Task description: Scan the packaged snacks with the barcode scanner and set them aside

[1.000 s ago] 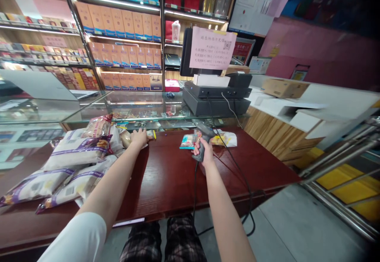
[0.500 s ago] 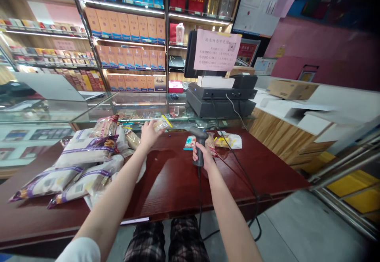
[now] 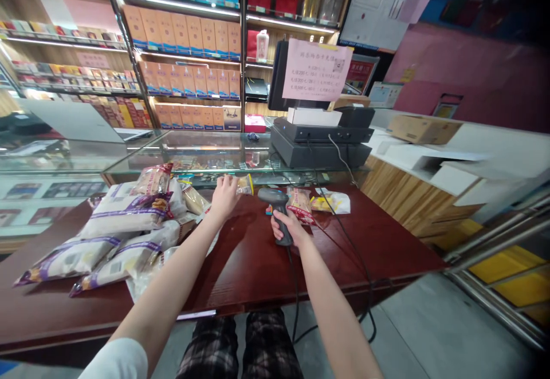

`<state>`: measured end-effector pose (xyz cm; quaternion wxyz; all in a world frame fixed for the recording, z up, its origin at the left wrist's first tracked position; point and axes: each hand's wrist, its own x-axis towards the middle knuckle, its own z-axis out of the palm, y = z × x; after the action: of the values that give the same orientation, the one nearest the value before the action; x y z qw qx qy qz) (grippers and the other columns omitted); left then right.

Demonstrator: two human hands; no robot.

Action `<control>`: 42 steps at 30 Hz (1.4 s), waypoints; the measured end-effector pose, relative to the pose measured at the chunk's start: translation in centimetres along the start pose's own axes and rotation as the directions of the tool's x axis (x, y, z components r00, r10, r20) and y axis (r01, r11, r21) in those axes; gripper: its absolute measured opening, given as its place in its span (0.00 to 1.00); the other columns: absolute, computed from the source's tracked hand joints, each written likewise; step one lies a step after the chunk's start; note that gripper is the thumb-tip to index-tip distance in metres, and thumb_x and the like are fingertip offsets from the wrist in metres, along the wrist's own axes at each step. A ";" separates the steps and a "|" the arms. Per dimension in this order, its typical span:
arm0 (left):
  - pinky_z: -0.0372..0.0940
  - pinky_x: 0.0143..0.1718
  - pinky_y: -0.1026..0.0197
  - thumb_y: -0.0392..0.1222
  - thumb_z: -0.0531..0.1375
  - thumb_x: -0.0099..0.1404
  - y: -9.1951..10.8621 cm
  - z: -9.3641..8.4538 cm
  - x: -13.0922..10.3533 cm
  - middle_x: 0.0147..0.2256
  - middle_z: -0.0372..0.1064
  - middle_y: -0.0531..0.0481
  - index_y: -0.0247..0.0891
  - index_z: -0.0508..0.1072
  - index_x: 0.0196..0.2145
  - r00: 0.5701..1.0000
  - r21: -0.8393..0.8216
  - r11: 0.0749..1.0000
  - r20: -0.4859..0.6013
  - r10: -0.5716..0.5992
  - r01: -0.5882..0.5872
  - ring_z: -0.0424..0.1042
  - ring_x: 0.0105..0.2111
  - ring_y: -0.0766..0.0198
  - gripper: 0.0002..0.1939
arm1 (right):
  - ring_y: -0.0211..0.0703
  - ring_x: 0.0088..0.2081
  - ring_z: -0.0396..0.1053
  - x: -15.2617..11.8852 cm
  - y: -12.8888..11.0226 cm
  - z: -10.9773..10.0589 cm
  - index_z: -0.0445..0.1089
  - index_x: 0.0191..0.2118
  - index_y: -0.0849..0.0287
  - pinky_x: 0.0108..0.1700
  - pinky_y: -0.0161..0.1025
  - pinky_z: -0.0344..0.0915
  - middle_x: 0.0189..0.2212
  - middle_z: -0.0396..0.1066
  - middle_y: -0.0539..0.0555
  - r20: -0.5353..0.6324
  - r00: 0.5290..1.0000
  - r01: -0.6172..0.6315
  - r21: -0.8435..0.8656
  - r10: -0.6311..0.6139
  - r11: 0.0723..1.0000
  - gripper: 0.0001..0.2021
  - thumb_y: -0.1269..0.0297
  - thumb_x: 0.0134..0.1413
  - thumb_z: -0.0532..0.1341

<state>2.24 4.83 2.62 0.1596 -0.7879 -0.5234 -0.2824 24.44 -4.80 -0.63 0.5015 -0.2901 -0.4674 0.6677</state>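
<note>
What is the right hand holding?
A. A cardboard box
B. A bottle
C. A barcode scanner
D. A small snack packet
C: the right hand is closed round the grip of the corded scanner above the red table, while the left hand holds a small packet in front of it.

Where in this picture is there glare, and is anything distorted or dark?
Head view: shelf light strips reflect as bright streaks on the glass counter; the red table shows a soft sheen and arm shadows; straight lines bend toward the edges, and the corners go dark. The left hand and right hand look sharp.
</note>
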 end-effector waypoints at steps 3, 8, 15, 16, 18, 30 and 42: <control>0.61 0.54 0.49 0.43 0.60 0.61 -0.1 0.4 0.1 0.52 0.60 0.37 0.37 0.66 0.55 0.999 0.003 0.999 0.005 0.032 -0.032 0.57 0.52 0.45 0.25 | 0.30 0.12 0.53 0.1 0.2 0.0 0.63 0.43 0.57 0.14 0.31 0.55 0.17 0.60 0.41 0.003 1.000 0.002 -0.019 -0.002 1.000 0.16 0.55 0.52 0.64; 0.62 0.52 0.49 0.38 0.58 0.62 -0.2 0.6 0.1 0.50 0.62 0.36 0.35 0.66 0.54 0.998 -0.008 0.998 0.040 0.056 -0.056 0.60 0.51 0.45 0.22 | 0.30 0.12 0.54 0.1 0.1 0.2 0.61 0.39 0.56 0.14 0.31 0.55 0.18 0.60 0.40 0.000 1.000 0.010 -0.054 -0.010 0.998 0.15 0.55 0.52 0.64; 0.61 0.52 0.48 0.47 0.62 0.60 0.5 0.2 0.3 0.51 0.63 0.38 0.40 0.66 0.54 0.996 -0.019 1.000 0.089 0.007 -0.006 0.60 0.52 0.46 0.25 | 0.30 0.11 0.53 -0.1 -0.3 0.1 0.60 0.36 0.56 0.14 0.31 0.55 0.17 0.61 0.41 -0.043 0.998 0.043 0.011 -0.042 0.999 0.15 0.55 0.51 0.65; 0.62 0.51 0.48 0.49 0.61 0.60 0.8 0.2 0.4 0.51 0.64 0.38 0.41 0.66 0.54 0.992 -0.014 1.000 0.122 -0.023 0.025 0.60 0.52 0.45 0.26 | 0.30 0.11 0.53 -0.1 -0.5 -0.1 0.60 0.34 0.56 0.13 0.31 0.55 0.17 0.61 0.41 -0.071 0.996 0.063 0.022 -0.061 0.998 0.15 0.54 0.51 0.65; 0.62 0.48 0.45 0.56 0.60 0.60 1.5 0.1 0.6 0.50 0.67 0.38 0.42 0.67 0.53 0.973 0.007 0.997 0.217 -0.082 0.082 0.62 0.52 0.43 0.26 | 0.29 0.11 0.54 -0.1 -1.0 -0.6 0.58 0.32 0.55 0.13 0.31 0.55 0.17 0.61 0.41 -0.155 0.981 0.121 0.046 -0.113 0.992 0.16 0.53 0.50 0.66; 0.63 0.45 0.50 0.62 0.54 0.63 9.1 4.4 1.7 0.50 0.66 0.29 0.30 0.62 0.52 0.866 -0.127 0.939 0.442 -0.236 0.321 0.71 0.48 0.44 0.32 | 0.31 0.11 0.56 -0.3 -2.0 -2.0 0.60 0.38 0.55 0.12 0.31 0.56 0.16 0.62 0.40 -0.386 0.906 0.208 0.041 -0.177 0.977 0.19 0.54 0.45 0.68; 0.58 0.59 0.51 0.45 0.55 0.66 7.7 7.8 -2.1 0.54 0.64 0.39 0.35 0.69 0.54 0.959 -0.509 0.854 0.279 0.043 0.110 0.65 0.56 0.54 0.21 | 0.30 0.10 0.55 -0.4 -2.3 -1.7 0.58 0.34 0.55 0.12 0.31 0.55 0.16 0.62 0.40 -0.407 0.895 0.232 0.079 -0.181 0.969 0.20 0.54 0.43 0.69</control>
<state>10.86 4.42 -4.47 -0.1399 -0.8241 -0.4586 -0.3015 26.96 -4.43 0.81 0.6712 -0.3357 -0.3414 0.5659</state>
